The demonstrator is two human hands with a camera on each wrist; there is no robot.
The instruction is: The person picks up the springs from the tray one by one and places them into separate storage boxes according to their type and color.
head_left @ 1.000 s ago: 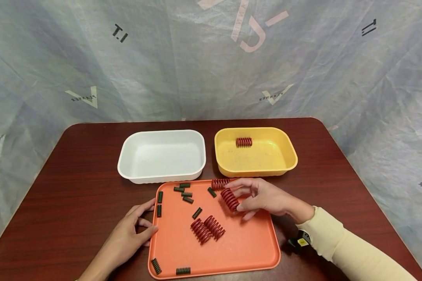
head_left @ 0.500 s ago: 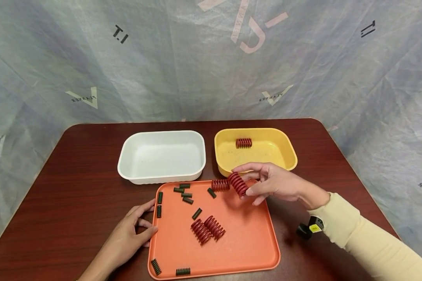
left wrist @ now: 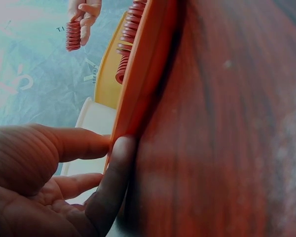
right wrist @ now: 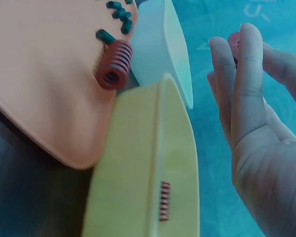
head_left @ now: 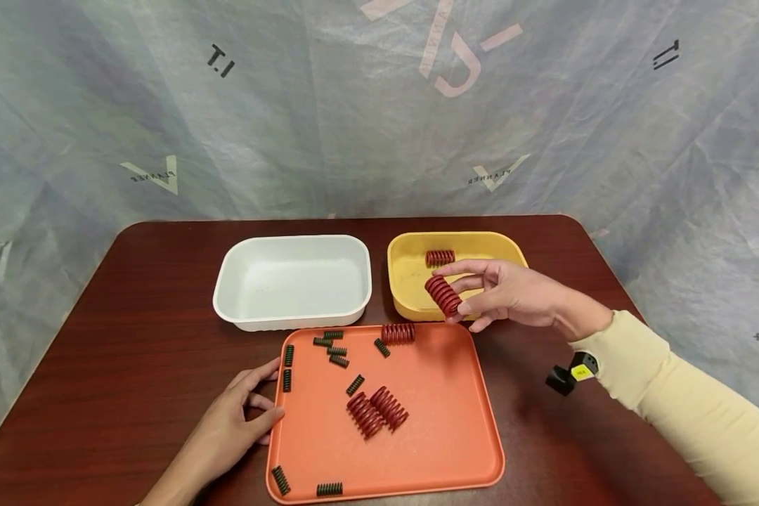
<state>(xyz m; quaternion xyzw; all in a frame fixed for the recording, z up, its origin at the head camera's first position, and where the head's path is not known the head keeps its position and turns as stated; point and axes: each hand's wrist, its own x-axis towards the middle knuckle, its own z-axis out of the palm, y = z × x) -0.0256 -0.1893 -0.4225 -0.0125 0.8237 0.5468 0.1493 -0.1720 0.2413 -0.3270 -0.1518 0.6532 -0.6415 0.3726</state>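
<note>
In the head view my right hand (head_left: 506,292) pinches a thick red coil spring (head_left: 443,296) between thumb and fingers, raised over the front rim of the yellow bin (head_left: 411,309). In the right wrist view that spring is mostly hidden behind the fingers. My left hand (head_left: 228,414) holds the left edge of the orange tray (head_left: 443,436), and the left wrist view shows its fingers (left wrist: 121,153) against the rim. On the tray lie two red springs (head_left: 377,413) side by side, a red spring (head_left: 398,334) by the back edge, and several small dark green springs (head_left: 355,384).
Inside the yellow bin lies one red spring (head_left: 440,258). To its left stands a white bin (head_left: 291,320), both behind the tray on a dark red wooden table (head_left: 101,351). A grey printed sheet (head_left: 329,105) hangs behind the table.
My right hand has lifted the red spring off the tray area and carried it back and to the right, to the yellow bin's front. The left hand has stayed at the tray edge.
</note>
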